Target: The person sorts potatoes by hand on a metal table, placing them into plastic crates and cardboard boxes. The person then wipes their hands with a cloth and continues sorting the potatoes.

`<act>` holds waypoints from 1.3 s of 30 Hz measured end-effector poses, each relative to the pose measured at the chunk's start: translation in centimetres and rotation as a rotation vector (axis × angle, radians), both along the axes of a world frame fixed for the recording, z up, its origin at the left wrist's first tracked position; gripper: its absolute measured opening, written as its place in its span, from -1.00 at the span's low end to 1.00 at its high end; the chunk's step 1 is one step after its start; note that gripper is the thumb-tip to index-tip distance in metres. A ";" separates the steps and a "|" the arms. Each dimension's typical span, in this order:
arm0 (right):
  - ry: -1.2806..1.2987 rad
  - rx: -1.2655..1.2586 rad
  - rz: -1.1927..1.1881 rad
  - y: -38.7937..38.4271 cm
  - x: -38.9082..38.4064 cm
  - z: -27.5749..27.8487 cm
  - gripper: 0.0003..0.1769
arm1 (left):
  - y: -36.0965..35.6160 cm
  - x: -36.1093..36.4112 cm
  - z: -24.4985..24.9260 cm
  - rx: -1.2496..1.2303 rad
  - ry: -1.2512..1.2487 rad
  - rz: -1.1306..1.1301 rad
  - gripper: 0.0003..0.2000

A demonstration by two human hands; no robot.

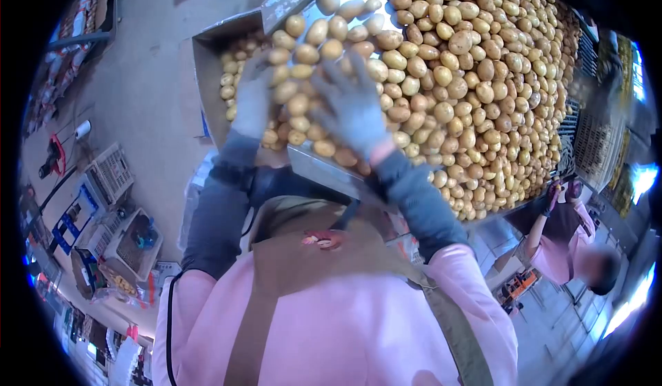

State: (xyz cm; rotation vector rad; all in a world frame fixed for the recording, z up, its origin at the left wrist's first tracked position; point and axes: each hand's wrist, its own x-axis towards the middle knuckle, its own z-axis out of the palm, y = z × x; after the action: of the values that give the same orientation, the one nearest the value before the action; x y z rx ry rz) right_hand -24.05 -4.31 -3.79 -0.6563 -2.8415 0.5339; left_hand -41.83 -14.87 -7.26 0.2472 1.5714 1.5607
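Hundreds of small yellow potatoes [476, 68] lie heaped across a metal tabletop [323, 172] with a raised rim, covering nearly all of its surface. Pressed against the tabletop's near corner stands an open cardboard box [204, 68], partly filled with more potatoes of the same kind; the pile spills over the corner so that box and tabletop share one unbroken mass.

Both hands wear grey gloves and lie flat on that corner heap, apart from each other. The left hand [252, 100] rests, fingers spread, on the potatoes at the box's mouth. The right hand [350, 106] lies just beside it on the tabletop's side, fingers splayed wide over the pile. Neither hand is closed around a potato; both are opened out and touching the top layer.

On the floor [148, 96] to the left, well apart from the box, stand pale plastic crates [110, 172]. At the lower right a co-worker [562, 238] in pink stands by the tabletop's far edge.
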 end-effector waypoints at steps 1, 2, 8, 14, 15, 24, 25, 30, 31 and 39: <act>-0.077 -0.005 -0.030 -2.5 2.4 0.9 -0.30 | -0.9 -0.3 0.1 0.028 -0.014 -0.075 -0.59; -0.143 -0.115 -0.055 -4.3 4.8 0.8 -0.24 | -1.7 -0.4 0.3 0.056 -0.026 -0.147 -0.56; -0.116 -0.107 -0.024 -7.6 6.0 -0.7 -0.43 | -1.1 -0.9 -3.5 -0.185 0.264 -0.238 -0.63; 0.140 -0.016 -0.112 6.0 1.7 1.8 -0.85 | -1.5 -4.0 -4.1 -0.074 0.036 -0.285 -0.71; -0.028 -0.141 -0.309 10.3 1.1 -1.4 -0.84 | -1.5 -3.8 -3.7 -0.088 -0.015 -0.270 -0.69; -0.246 -0.301 -0.349 18.0 -5.3 -1.8 -0.52 | -0.9 0.8 1.0 -0.248 0.982 -0.222 -0.68; -0.091 -0.114 -0.370 15.7 -2.9 -1.3 -0.59 | -1.4 1.0 -0.4 -0.040 1.186 -0.238 -0.71; 0.114 0.234 -0.293 2.7 6.2 -1.6 -0.70 | 1.4 2.9 -0.2 -0.331 1.427 -0.744 -0.69; -0.088 0.080 -0.277 0.6 6.2 -0.4 -0.69 | 2.5 3.2 -0.3 -0.385 1.474 -0.798 -0.69; 0.362 -0.449 -0.582 -5.8 9.9 1.0 -0.56 | 4.6 4.0 5.3 -0.196 0.951 -0.708 -0.60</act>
State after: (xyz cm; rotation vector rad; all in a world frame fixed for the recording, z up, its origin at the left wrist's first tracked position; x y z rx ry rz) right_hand -14.19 -10.07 -2.81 -1.2512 -2.0644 1.0516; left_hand -37.83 -10.27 -1.92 1.4167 1.9761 0.7134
